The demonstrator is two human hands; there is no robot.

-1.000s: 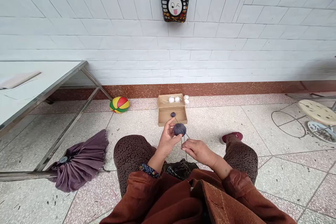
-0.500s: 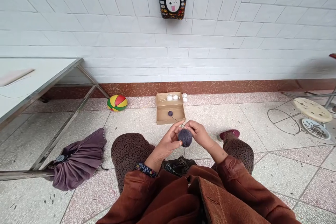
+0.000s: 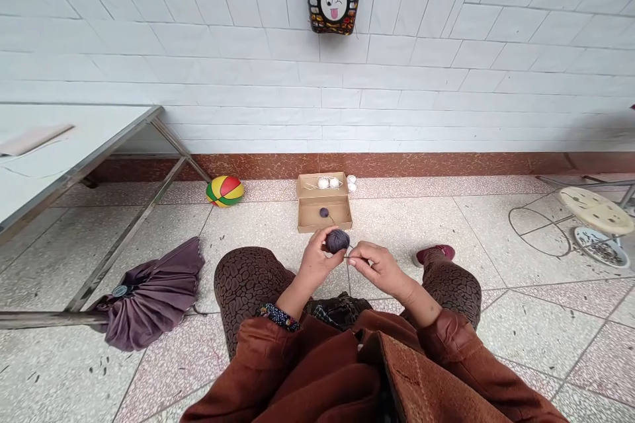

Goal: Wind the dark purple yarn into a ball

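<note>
My left hand (image 3: 318,258) is closed around a dark purple-grey ball of yarn (image 3: 338,241), held above the floor between my knees. Just to its right, my right hand (image 3: 378,267) pinches the yarn strand (image 3: 351,256) close to the ball. Beyond my hands an open cardboard box (image 3: 303,217) rests on the floor, and a smaller dark ball of yarn (image 3: 324,212) lies inside it. A strand runs from that small ball toward my hands. White balls of yarn (image 3: 329,182) lie in the box's lid, with more white balls (image 3: 352,183) just beside it.
A metal-framed table (image 3: 119,139) stands at left, with a folded purple umbrella (image 3: 153,294) by its leg. A colourful ball (image 3: 225,191) sits near the wall. At right are a stool (image 3: 595,210) and a tray (image 3: 601,248). A black basket (image 3: 333,3) hangs above.
My left hand has turned and lifted the yarn ball up and to the left. My right hand has moved from the ball's top to its lower right side, with the strand still pinched.
</note>
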